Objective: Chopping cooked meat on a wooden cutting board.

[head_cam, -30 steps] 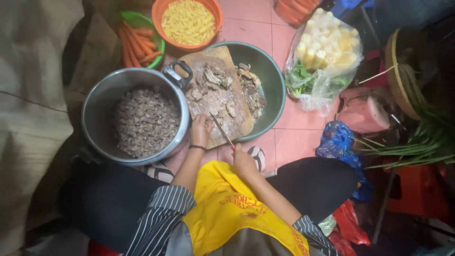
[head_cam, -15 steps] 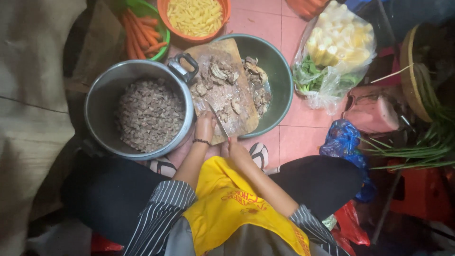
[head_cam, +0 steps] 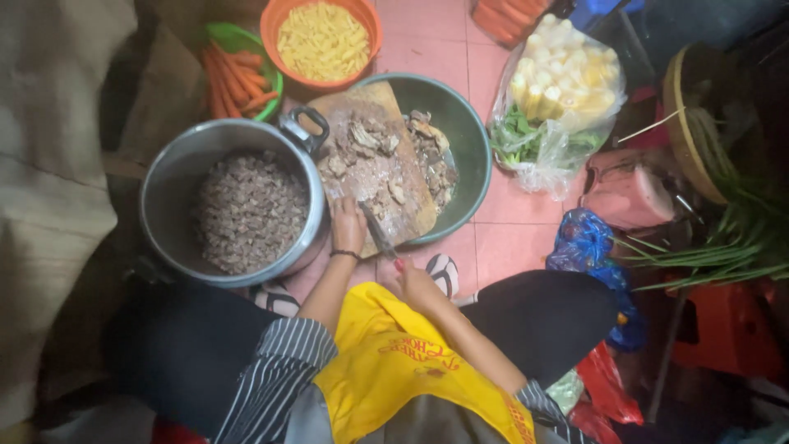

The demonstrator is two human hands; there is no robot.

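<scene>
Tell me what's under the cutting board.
The cutting board lies across a green basin; meat pieces show in the basin beside the board. Whatever lies directly beneath the board is covered.

A floor of pink tiles [head_cam: 509, 238] carried everything. On it stood a large grey metal pot [head_cam: 177, 177] of chopped dark meat, and beside that a dark green basin [head_cam: 460, 123] with a wooden cutting board [head_cam: 374, 177] laid across its rim. Behind them sat an orange bowl [head_cam: 275, 33] of yellow strips and a green bowl [head_cam: 230, 37] of carrots. A clear plastic bag [head_cam: 555, 99], seemingly of greens and pale vegetables, lay to one side, near a blue bag [head_cam: 585, 242].
</scene>
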